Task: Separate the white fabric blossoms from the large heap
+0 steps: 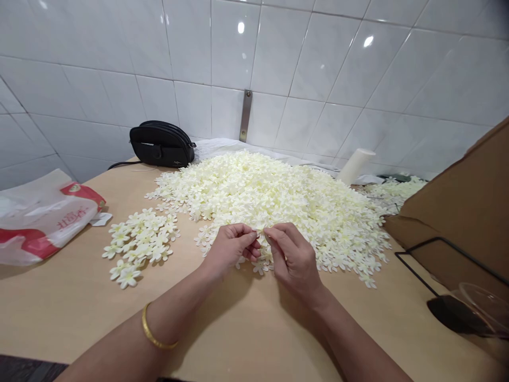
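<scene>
A large heap of cream artificial flower petals (270, 196) covers the middle of the wooden table (238, 329). My left hand (230, 248) and my right hand (292, 254) meet at the heap's near edge, fingertips pinched together on a cream flower piece (260, 232) between them. More petals lie under and between the hands. A smaller separate group of flowers (139, 241) lies to the left of my left hand. A gold bangle (153, 334) is on my left wrist.
A black pouch (161, 143) sits at the back by the tiled wall. A red and white plastic bag (40, 215) lies at the left. A white roll (355, 165) stands behind the heap. A cardboard box (465, 212), a black wire frame (437, 260) and a clear lid (481, 307) are at the right.
</scene>
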`<action>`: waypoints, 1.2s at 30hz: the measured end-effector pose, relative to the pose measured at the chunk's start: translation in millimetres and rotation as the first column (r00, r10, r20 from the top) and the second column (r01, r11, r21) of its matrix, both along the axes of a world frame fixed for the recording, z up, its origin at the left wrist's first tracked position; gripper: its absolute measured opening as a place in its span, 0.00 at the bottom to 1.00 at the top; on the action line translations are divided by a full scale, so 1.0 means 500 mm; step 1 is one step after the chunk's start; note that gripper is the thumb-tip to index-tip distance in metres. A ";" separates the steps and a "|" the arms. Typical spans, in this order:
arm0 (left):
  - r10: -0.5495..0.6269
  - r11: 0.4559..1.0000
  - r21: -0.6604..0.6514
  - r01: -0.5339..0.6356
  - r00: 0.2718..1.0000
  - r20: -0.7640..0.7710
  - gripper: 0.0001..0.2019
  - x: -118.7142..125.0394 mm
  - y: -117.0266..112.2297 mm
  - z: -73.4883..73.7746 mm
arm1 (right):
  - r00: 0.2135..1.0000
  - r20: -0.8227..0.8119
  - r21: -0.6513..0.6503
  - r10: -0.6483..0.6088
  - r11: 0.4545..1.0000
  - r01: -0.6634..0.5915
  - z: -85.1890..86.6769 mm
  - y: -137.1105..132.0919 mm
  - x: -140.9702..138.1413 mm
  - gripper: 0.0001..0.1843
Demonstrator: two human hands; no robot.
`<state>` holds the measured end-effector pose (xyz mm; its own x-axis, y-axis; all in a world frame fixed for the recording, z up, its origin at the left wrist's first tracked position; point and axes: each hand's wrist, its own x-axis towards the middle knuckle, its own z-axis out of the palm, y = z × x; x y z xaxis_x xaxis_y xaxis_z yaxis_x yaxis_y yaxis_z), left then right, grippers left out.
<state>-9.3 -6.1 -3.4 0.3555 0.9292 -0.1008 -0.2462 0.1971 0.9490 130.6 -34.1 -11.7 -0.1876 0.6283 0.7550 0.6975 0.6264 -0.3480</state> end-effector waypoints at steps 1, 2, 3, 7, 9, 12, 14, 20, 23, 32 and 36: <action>-0.001 1.000 0.004 0.001 1.000 0.000 0.09 0.000 0.000 0.000 | 1.000 0.013 -0.016 0.005 1.000 -0.005 -0.001 0.000 -0.001 0.12; -0.003 1.000 0.010 0.003 1.000 0.001 0.10 0.000 -0.001 0.000 | 1.000 0.015 -0.038 0.011 0.999 -0.010 -0.002 0.001 -0.002 0.12; -0.009 1.000 0.017 0.009 1.000 0.000 0.10 0.000 -0.001 0.001 | 1.000 0.009 -0.063 0.017 0.998 -0.016 -0.002 0.001 -0.004 0.12; -0.028 0.999 0.045 0.030 0.999 -0.033 0.09 0.001 -0.005 0.004 | 0.997 -0.050 -0.173 0.056 0.983 -0.063 0.001 0.001 -0.006 0.12; -0.034 0.998 0.052 0.037 0.998 -0.043 0.08 0.001 -0.007 0.006 | 0.994 -0.079 -0.220 0.070 0.972 -0.086 0.005 0.002 -0.004 0.11; -0.048 0.996 0.066 0.051 0.997 -0.054 0.06 0.003 -0.009 0.007 | 0.994 -0.076 -0.262 0.076 0.960 -0.093 0.007 0.003 0.002 0.11; -0.052 0.996 0.074 0.058 0.996 -0.073 0.06 0.004 -0.010 0.006 | 0.996 -0.057 -0.283 0.074 0.955 -0.087 0.007 0.003 0.006 0.11; -0.061 0.996 0.064 0.068 0.993 -0.104 0.05 0.007 -0.009 0.003 | 0.998 -0.038 -0.309 0.050 0.949 -0.059 0.005 0.004 0.011 0.12; -0.053 0.997 0.052 0.059 0.993 -0.108 0.05 0.008 -0.009 0.002 | 0.998 -0.050 -0.318 0.039 0.947 -0.053 0.003 0.005 0.010 0.11; -0.052 0.999 -0.008 0.052 0.993 -0.110 0.09 0.007 -0.010 0.005 | 0.999 -0.036 -0.326 0.000 0.945 -0.011 0.004 0.004 0.004 0.11; -0.037 0.999 -0.016 0.036 0.997 -0.066 0.10 0.006 -0.009 0.002 | 1.000 -0.002 -0.286 -0.006 0.958 0.005 0.002 0.005 0.002 0.10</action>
<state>-6.3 -10.8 -2.6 0.3817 0.9137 -0.1392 -0.1756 0.2195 0.9597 131.4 -31.6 -10.6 -0.1818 0.8191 0.5441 0.6991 0.4968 -0.5143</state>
